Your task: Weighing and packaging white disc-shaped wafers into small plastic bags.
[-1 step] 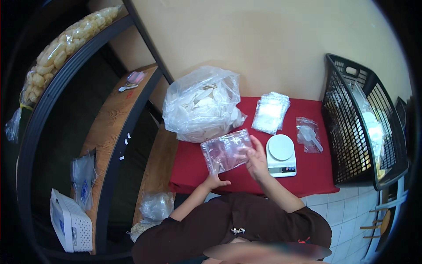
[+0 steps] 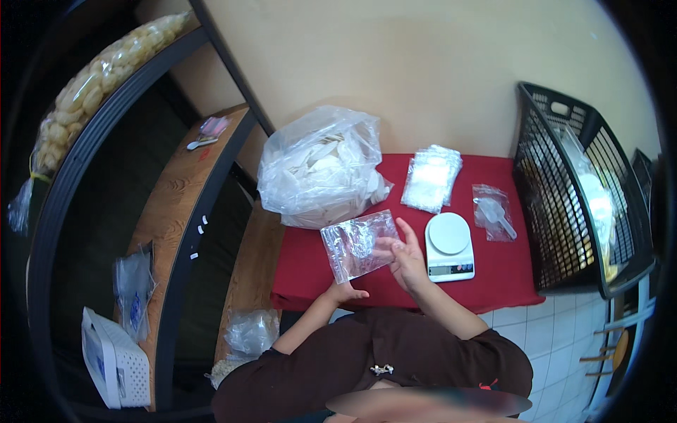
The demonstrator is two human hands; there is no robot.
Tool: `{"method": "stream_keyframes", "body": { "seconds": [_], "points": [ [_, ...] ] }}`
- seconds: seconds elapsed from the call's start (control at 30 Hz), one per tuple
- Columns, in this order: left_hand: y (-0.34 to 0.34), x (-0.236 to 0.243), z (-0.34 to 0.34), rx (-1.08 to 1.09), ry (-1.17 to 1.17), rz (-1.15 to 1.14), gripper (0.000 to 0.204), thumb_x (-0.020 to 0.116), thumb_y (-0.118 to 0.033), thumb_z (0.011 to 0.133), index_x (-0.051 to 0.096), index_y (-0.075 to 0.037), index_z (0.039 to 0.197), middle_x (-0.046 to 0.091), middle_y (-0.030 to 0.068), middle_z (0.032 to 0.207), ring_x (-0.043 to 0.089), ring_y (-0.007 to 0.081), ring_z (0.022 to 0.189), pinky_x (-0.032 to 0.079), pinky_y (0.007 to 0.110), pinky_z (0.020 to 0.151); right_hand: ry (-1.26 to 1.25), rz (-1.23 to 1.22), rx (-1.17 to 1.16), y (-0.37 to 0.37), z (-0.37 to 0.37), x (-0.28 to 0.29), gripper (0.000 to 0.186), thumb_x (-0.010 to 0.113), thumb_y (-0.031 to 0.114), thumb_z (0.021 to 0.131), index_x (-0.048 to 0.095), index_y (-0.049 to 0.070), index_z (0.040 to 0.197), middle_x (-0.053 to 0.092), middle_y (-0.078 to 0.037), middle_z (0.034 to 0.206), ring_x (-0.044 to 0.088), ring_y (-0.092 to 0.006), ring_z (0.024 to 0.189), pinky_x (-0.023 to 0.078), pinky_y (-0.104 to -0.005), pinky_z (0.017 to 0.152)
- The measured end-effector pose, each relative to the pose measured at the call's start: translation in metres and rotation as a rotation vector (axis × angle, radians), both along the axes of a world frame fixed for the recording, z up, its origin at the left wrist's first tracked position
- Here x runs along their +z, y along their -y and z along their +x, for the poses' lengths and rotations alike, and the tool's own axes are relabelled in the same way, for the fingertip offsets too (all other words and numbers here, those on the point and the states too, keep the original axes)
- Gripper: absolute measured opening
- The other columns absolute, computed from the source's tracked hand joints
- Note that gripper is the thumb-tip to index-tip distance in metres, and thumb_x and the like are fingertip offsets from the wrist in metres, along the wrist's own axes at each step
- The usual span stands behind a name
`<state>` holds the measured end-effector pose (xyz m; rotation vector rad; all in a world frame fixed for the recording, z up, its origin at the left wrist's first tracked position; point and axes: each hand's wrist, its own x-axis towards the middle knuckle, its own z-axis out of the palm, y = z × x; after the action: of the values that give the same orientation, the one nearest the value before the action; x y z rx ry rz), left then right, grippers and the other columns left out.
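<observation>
A clear, flat plastic bag (image 2: 361,240) is held over the front of the red-covered table. My left hand (image 2: 343,290) supports it from below at its near edge, thumb stretched out to the side; the other fingers are hidden behind the bag. At the bag's right edge is my right hand (image 2: 407,264), its fingers apart and some of them overlapping the film. A white digital kitchen scale (image 2: 449,240) stands just right of that hand. Behind the held bag sits a large open plastic bag (image 2: 321,166) full of pale, flat chip-like pieces.
Stacked clear bags (image 2: 431,178) lie behind the scale. A scoop (image 2: 496,215) rests on a small clear bag to the right. A tall black crate (image 2: 585,190) borders the table's right side. Shelving (image 2: 176,187) on the left holds bags and a white basket (image 2: 116,363).
The held bag has tilted slightly, and the fingers of my right hand have shifted a little at its edge. The whole view has moved slightly.
</observation>
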<state>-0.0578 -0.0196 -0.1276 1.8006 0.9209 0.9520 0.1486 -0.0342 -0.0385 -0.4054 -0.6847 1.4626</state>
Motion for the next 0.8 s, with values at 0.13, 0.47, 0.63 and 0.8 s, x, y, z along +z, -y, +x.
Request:
{"method": "stream_keyframes", "body": {
  "seconds": [0.13,0.47,0.63,0.8],
  "points": [
    [0.046,0.015,-0.042,-0.06,0.208,0.099,0.125,0.086,-0.056,0.056,0.017,-0.005,0.147,0.028,0.0185,0.147,0.037,0.0278,0.13,0.033,0.042,0.107,0.033,-0.16,0.036,0.013,-0.003,-0.014,0.036,0.042,0.009,0.102,0.041,0.002,0.138,0.06,-0.016,0.12,0.063,-0.0278,0.109,0.049,-0.0385,0.095],
    [-0.009,0.087,0.054,-0.245,0.607,0.251,0.156,0.088,-0.067,0.043,-0.004,-0.006,0.153,0.019,0.0159,0.148,0.029,0.0285,0.132,0.031,0.049,0.107,0.115,-0.271,0.207,0.038,0.007,-0.015,0.03,0.039,0.006,0.102,0.05,-0.003,0.129,0.063,-0.016,0.115,0.064,-0.0238,0.106,0.05,-0.0341,0.094],
    [-0.004,0.088,0.056,-0.19,0.538,0.258,0.141,0.087,-0.064,0.047,0.01,-0.005,0.148,0.022,0.0167,0.145,0.032,0.0293,0.129,0.031,0.047,0.106,0.088,-0.257,0.249,0.044,0.016,-0.021,0.031,0.039,0.006,0.102,0.05,-0.003,0.13,0.063,-0.015,0.115,0.064,-0.0226,0.107,0.049,-0.0328,0.094],
    [-0.001,0.093,0.059,-0.124,0.467,0.276,0.126,0.087,-0.061,0.051,0.024,-0.004,0.144,0.025,0.0176,0.142,0.035,0.03,0.127,0.031,0.046,0.106,0.618,-0.218,0.1,0.046,0.02,-0.014,0.031,0.051,0.009,0.098,0.055,0.001,0.128,0.061,-0.013,0.118,0.058,-0.0225,0.114,0.046,-0.033,0.096]
  ]
}}
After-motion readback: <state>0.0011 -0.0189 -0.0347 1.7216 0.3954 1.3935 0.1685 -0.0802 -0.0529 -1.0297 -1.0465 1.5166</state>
